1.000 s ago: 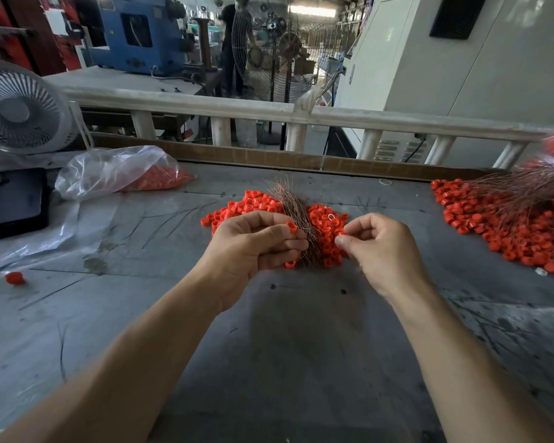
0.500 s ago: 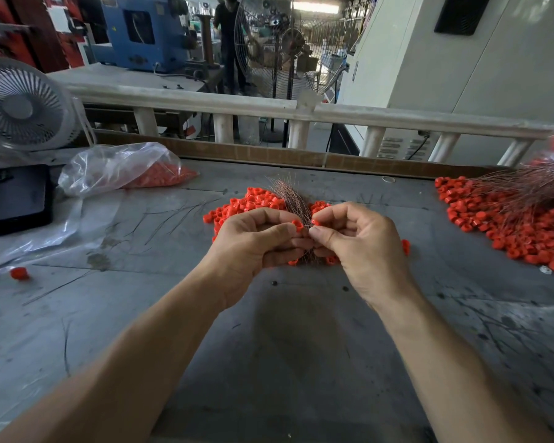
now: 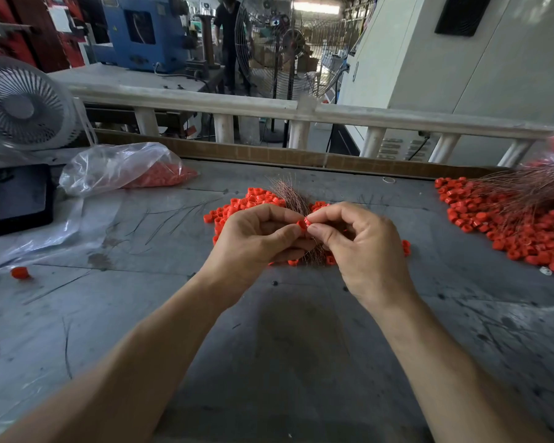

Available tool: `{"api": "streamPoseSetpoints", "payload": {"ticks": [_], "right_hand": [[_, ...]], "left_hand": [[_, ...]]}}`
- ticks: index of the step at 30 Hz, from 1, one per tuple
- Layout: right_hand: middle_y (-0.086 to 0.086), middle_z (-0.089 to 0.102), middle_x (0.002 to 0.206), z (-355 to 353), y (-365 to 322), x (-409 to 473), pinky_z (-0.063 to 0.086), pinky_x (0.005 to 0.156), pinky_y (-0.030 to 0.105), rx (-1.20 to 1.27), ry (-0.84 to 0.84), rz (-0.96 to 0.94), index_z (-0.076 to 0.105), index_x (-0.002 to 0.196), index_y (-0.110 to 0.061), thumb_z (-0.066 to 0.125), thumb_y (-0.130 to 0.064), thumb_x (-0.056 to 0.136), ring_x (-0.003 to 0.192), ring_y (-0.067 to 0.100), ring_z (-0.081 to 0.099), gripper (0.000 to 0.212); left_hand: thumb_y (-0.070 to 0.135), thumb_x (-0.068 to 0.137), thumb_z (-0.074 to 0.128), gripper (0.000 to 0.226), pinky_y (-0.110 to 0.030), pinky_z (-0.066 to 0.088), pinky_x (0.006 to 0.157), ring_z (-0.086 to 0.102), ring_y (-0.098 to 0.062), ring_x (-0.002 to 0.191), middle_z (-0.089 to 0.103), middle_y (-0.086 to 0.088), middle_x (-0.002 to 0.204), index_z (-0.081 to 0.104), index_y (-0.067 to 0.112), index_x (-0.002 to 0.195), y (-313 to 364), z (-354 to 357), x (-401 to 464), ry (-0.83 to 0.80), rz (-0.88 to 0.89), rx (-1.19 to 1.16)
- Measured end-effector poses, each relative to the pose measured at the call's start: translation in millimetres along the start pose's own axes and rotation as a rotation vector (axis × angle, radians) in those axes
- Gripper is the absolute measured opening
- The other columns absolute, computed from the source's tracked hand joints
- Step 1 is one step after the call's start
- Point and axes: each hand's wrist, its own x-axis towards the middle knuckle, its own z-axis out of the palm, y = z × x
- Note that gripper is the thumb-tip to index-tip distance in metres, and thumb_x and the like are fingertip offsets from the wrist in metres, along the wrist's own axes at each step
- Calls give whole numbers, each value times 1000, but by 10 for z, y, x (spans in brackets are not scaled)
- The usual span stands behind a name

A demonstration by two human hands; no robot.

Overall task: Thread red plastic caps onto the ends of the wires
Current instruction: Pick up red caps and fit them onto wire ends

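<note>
My left hand [image 3: 256,238] grips a bundle of thin copper-coloured wires [image 3: 290,195], whose ends fan out above my fingers. A red cap [image 3: 300,224] sits at my left fingertips. My right hand [image 3: 359,243] pinches a second red cap [image 3: 307,221] between thumb and forefinger, pressed against the first. Both hands hover just above a pile of loose red caps [image 3: 237,207] on the grey table [image 3: 301,346]. My hands hide much of that pile.
A heap of capped wires [image 3: 506,215] lies at the right. A clear bag of red caps [image 3: 125,169], a black phone [image 3: 16,198] and a small fan [image 3: 20,103] are at the left. One stray cap [image 3: 20,272] lies near the left edge. A railing [image 3: 301,113] borders the far side.
My right hand moved left from beside the pile and met my left hand, bringing a red cap to the fingertips. My left hand kept its grip on the wires.
</note>
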Motion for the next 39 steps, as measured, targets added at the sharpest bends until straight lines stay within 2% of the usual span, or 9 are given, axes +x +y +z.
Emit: {"api": "streamPoseSetpoints", "payload": {"ticks": [3,5,16,24,28,30,32,35,39], "right_hand": [[-18,74,86,4,2,1,51,76,11,-8,-3,-37,78,89,-27,80,-15,87,87,1,70,13],[-14,74,85,2,2,4,48,78,8,-16,-1,-62,79,89,-24,81,-12,85,89,2,69,13],[-6,74,90,-8,-44,9,51,84,15,-8,-29,-64,82,90,-13,82,-6,83,91,4,68,10],[-10,73,91,23,-39,-7,48,80,10,19,-17,-21,82,90,-16,81,-6,83,90,-1,67,13],[-12,72,91,30,-23,-19,48,80,10,-32,-22,-51,82,92,-19,81,-7,84,91,0,67,14],[-12,70,93,39,-24,-25,49,80,13,-113,-17,-127,81,96,-21,81,-9,84,91,3,66,16],[-12,67,96,59,-31,-25,53,79,24,-191,-9,-195,78,99,-22,82,-11,84,89,5,63,19],[-11,65,99,113,-48,-28,54,76,39,-295,3,-255,75,101,-22,83,-19,84,92,10,62,19],[-8,66,100,143,-59,-31,53,78,43,-359,40,-287,74,99,-20,78,-16,87,97,15,62,13]], "left_hand": [[-1,94,64,12,-33,63,81,76,-26,89,77,-20,95,68,3,104,-11,-3,0,-6,20,27],[-2,94,64,12,-36,63,83,76,-27,90,76,-21,96,68,3,105,-19,-6,1,-10,35,44],[-2,95,65,13,-37,62,82,75,-29,89,76,-21,95,68,1,106,-32,-2,0,15,100,122],[-3,95,64,11,-33,62,79,75,-28,87,76,-22,93,68,-2,106,-51,5,0,30,103,135],[0,96,65,10,-38,63,81,75,-29,86,76,-20,92,68,0,106,-60,1,13,28,88,158],[3,97,63,8,-39,62,82,74,-25,84,76,-17,90,68,3,104,-50,-12,18,25,44,90],[9,98,62,8,-40,60,83,71,-23,86,73,-13,89,68,6,102,-36,-26,14,-2,-10,20],[16,93,64,12,-49,54,95,67,-26,91,70,-13,93,70,7,100,-26,-39,2,-41,-88,-90],[14,97,61,16,-51,48,104,60,-32,103,65,-19,106,66,3,109,-14,-23,3,-48,-155,-158]]}}
